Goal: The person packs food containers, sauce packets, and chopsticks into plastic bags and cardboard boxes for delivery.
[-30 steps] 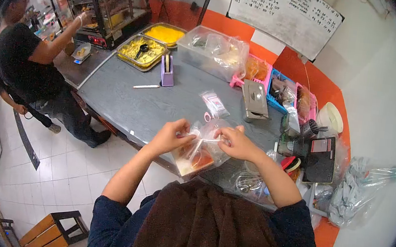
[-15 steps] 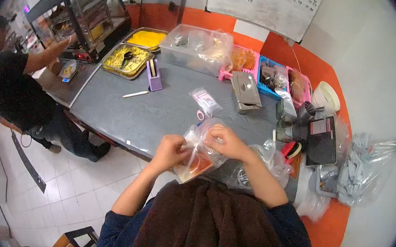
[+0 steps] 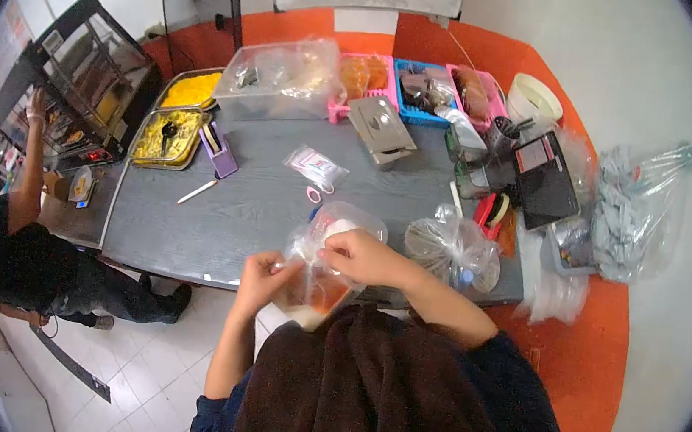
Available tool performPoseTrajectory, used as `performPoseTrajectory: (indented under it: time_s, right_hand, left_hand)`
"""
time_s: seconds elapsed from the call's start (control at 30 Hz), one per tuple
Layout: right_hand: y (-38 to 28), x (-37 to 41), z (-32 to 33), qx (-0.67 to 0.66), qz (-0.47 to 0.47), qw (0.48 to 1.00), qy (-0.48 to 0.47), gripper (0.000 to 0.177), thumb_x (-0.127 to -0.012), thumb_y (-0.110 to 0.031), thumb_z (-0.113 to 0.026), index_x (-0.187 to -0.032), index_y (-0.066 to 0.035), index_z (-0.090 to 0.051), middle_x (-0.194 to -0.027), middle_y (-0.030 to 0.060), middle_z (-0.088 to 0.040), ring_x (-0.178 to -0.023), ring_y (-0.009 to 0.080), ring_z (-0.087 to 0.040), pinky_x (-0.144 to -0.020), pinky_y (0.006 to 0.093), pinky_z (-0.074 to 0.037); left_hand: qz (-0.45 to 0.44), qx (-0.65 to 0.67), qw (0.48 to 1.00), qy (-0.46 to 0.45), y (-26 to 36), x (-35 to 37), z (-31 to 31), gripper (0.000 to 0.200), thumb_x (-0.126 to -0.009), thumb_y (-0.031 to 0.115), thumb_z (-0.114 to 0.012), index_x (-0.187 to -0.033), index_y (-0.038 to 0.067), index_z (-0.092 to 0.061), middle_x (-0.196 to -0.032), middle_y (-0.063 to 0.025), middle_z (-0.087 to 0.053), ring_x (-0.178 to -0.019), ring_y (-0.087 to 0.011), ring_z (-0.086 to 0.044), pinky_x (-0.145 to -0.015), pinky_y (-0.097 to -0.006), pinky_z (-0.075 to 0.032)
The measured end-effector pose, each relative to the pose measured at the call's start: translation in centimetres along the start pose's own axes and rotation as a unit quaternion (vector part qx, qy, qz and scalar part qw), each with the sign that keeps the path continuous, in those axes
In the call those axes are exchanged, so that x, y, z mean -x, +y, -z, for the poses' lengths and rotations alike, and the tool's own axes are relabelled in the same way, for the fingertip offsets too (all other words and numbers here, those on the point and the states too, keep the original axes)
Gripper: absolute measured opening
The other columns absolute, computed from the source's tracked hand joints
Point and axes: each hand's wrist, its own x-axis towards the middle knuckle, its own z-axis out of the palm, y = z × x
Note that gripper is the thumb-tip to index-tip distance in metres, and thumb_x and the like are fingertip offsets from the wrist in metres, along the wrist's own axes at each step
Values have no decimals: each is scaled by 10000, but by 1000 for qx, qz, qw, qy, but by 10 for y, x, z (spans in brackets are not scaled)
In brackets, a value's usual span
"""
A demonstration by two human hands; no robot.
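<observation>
A clear plastic bag (image 3: 322,292) with something orange-red and a pale part inside is at the front edge of the table, close to my body. My left hand (image 3: 261,283) pinches the left side of its gathered top. On the other side, my right hand (image 3: 361,257) grips the same gathered plastic, fingers closed. Just beyond the bag lie pink-handled scissors (image 3: 313,194) and a small clear packet (image 3: 315,165). To the right of my right hand sits another knotted clear bag (image 3: 451,249).
Two trays of yellow food (image 3: 169,138), a purple tape dispenser (image 3: 218,153) and a white pen (image 3: 197,191) are on the left. Behind stand a clear bin (image 3: 276,80) and a blue basket (image 3: 423,97). A co-worker (image 3: 13,251) stands by a glass display warmer (image 3: 78,92).
My view has swung, so the table items sit further left. Both hands still hold the bag's gathered top. The co-worker's arm has risen towards the warmer.
</observation>
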Motion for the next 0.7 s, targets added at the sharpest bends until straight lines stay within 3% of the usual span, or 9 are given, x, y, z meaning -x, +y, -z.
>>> performPoseTrajectory:
  time_s: [0.23, 0.3, 0.33, 0.37, 0.47, 0.5, 0.57, 0.6, 0.7]
  right_hand:
    - [20, 9, -7, 18, -17, 1000, 7, 265, -846, -195, -480, -648, -21, -504, -558, 32, -491, -512, 84, -394, -509, 268, -350]
    - [33, 5, -11, -288, -56, 956, -5, 225, -856, -182, -465, -725, -27, -560, -675, 9, -554, -590, 85, -424, -560, 252, -366]
    - [31, 4, -14, -386, -90, 918, -1, 206, -876, -157, -432, -920, 2, -556, -816, 15, -590, -741, 117, -533, -636, 244, -425]
    - [28, 2, -18, -387, -88, 918, 1, 206, -876, -157, -432, -920, 2, -556, -816, 15, -590, -741, 117, -533, -636, 244, -425]
    - [12, 4, -33, -572, -118, 809, 69, 316, -872, -47, -387, -1185, -6, -397, -1013, 74, -543, -899, 93, -526, -712, 266, -445]
    - [12, 3, -34, -572, -117, 809, 73, 316, -872, -47, -387, -1185, -6, -397, -1013, 74, -543, -899, 93, -526, -712, 266, -445]
    - [16, 3, -36, -338, -145, 929, 41, 331, -854, -14, -394, -1184, -28, -418, -1065, 82, -528, -937, 123, -532, -715, 260, -452]
    - [34, -1, -47, -229, 6, 966, 119, 329, -829, 15, -413, -1151, -39, -449, -1013, 92, -557, -855, 139, -560, -668, 234, -459]
    - [47, -10, -56, -132, 178, 962, 158, 361, -813, 64, -411, -1158, -40, -433, -927, 79, -560, -701, 84, -542, -539, 198, -442]
  left_hand:
    - [-12, -74, 995, 64, -14, 5, -3, 459, -682, 202, -710, -461, 31, -347, -430, -4, -314, -459, -44, -280, -361, -251, -227]
    - [-5, -126, 989, 83, -15, 6, -12, 414, -680, 159, -691, -471, 42, -354, -435, -38, -318, -427, -90, -326, -420, -282, -282]
    - [-138, -229, 950, 158, -13, 6, -19, 386, -673, 134, -679, -477, 53, -358, -448, -49, -334, -442, -140, -368, -478, -301, -307]
    - [-269, -323, 878, 228, -11, 5, -26, 360, -666, 110, -668, -482, 65, -361, -461, -61, -350, -457, -190, -410, -535, -319, -333]
    - [-285, -300, 885, 215, -16, 9, -36, 294, -652, 77, -655, -515, 80, -394, -493, -56, -396, -526, -244, -454, -616, -333, -343]
    - [-312, -269, 887, 207, -16, 9, -38, 265, -650, 64, -657, -529, 77, -421, -495, -55, -408, -521, -236, -459, -603, -325, -351]
    - [-274, -166, 932, 172, -7, 14, -33, 207, -662, 32, -650, -580, 64, -462, -548, -47, -450, -556, -204, -481, -615, -300, -365]
    - [-228, -61, 962, 136, -5, 16, -31, 155, -674, 1, -642, -632, 52, -502, -601, -38, -492, -592, -171, -502, -628, -276, -380]
    - [-107, 233, 964, 69, -13, 14, -33, 121, -702, -50, -619, -756, 22, -538, -781, -29, -537, -720, -113, -510, -671, -222, -391]
